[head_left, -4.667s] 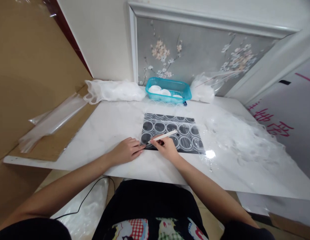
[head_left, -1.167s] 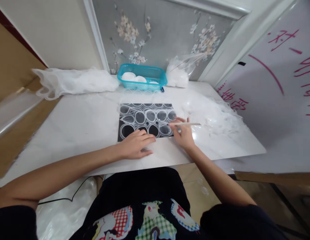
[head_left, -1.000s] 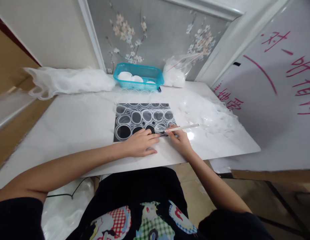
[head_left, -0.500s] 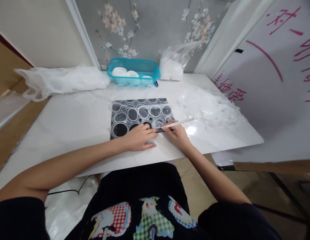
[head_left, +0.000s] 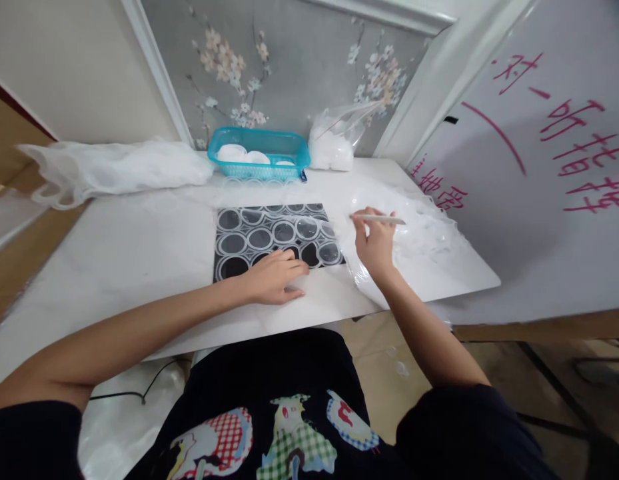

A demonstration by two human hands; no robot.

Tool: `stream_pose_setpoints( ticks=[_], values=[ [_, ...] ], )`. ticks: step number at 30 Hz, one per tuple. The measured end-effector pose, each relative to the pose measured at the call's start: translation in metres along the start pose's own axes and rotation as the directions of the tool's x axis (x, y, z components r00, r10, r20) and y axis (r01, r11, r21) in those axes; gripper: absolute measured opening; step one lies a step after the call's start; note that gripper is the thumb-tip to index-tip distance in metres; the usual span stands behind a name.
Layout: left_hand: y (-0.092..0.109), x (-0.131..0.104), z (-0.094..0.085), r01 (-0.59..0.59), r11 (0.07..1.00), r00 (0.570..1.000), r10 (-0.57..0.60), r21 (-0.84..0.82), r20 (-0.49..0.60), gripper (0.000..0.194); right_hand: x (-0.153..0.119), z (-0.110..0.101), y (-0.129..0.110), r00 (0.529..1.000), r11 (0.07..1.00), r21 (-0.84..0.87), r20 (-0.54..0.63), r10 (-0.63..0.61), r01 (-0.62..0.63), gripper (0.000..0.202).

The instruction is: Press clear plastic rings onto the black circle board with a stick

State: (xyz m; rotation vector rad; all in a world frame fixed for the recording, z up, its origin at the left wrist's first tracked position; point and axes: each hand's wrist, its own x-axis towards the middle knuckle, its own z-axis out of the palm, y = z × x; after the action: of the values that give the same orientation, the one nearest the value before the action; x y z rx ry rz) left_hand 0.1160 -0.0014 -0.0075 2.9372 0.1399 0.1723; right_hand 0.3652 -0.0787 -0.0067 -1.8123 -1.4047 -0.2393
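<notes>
A black sheet (head_left: 232,243) with rows of pale-outlined circles lies on the white table, partly under a clear film. My left hand (head_left: 275,277) rests on its lower edge, palm down, with fingers stretched out and nothing in them. Right of the sheet, my right hand (head_left: 375,243) is raised and pinches a slender white pen-like tool (head_left: 392,219), its tip pointing left. I cannot tell exactly what kind of tool it is. Just beyond that hand spreads a heap of clear plastic film scraps (head_left: 432,233) with rounded cut-outs.
A blue plastic basket (head_left: 259,139) with white round pieces stands at the back. Beside it is a clear bag (head_left: 334,143) of white material. A long bundle of translucent cut-out sheets (head_left: 124,165) lies back left. A whiteboard (head_left: 529,260) with red writing stands at right.
My right hand has lifted off the sheet and moved right and away from me, carrying the white tool. My left hand stays on the sheet. The view has shifted slightly.
</notes>
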Motion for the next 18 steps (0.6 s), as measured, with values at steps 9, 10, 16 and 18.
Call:
stream_pose_setpoints(
  ticks=[9, 10, 16, 18],
  values=[
    [0.009, 0.035, 0.01, -0.137, 0.982, 0.988, 0.144, 0.128, -0.047, 0.033, -0.058, 0.002, 0.024, 0.954, 0.893, 0.405, 0.287, 0.082, -0.198, 0.029],
    [0.009, 0.037, 0.011, -0.142, 0.98, 0.988, 0.148, 0.142, -0.039, 0.033, -0.057, 0.001, 0.024, 0.953, 0.883, 0.43, 0.296, 0.062, -0.191, 0.028],
    [0.01, 0.038, 0.015, -0.136, 0.976, 0.989, 0.143, 0.171, -0.026, 0.032, -0.052, 0.005, 0.024, 0.936, 0.888, 0.446, 0.348, -0.058, -0.11, 0.021],
    [0.011, 0.037, 0.016, -0.14, 0.975, 0.989, 0.147, 0.172, -0.03, 0.031, -0.052, 0.006, 0.025, 0.935, 0.889, 0.449, 0.345, -0.082, -0.088, 0.02]
  ],
)
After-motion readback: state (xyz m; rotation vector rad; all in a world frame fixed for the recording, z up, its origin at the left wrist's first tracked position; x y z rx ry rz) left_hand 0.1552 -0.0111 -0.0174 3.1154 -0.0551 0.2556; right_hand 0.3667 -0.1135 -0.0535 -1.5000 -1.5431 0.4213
